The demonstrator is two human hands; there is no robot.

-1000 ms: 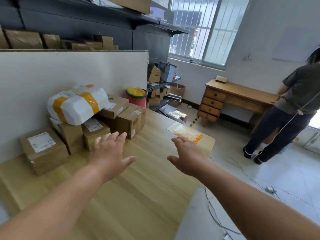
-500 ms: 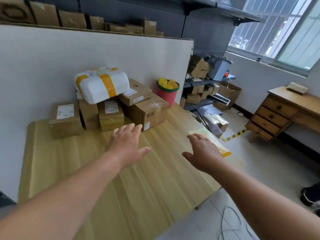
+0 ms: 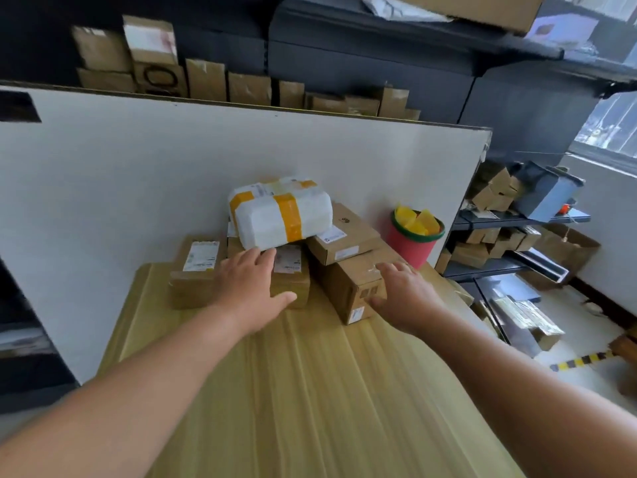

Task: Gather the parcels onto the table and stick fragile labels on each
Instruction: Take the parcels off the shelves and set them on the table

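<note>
Left hand: wide open, fingers straight and together, thumb splayed to the side; palm down over a small carton, fingertips reaching the lower edge of the white parcel; nothing is gripped.
Right hand: open, fingers loosely spread across the top right edge of the large carton, thumb against its near face; whether it presses cannot be told.
Parcels: all stacked at the far end of the table, against the white partition board.
White parcel: soft, pillow-shaped plastic wrap, banded with orange tape, lying topmost and tilted.
Flat carton: shallow brown cardboard with a white address label, resting on the large carton and partly under the white parcel.
Left carton: small, rectangular, brown cardboard with a white printed label on top, standing just beside the stack.
Table: pale wood-grain surface, smooth, with lengthwise streaks.
Bucket: red, round, green-rimmed, holding yellow pieces, at the table's far right corner.
Shelving: dark metal, loaded with further cardboard boxes.
</note>
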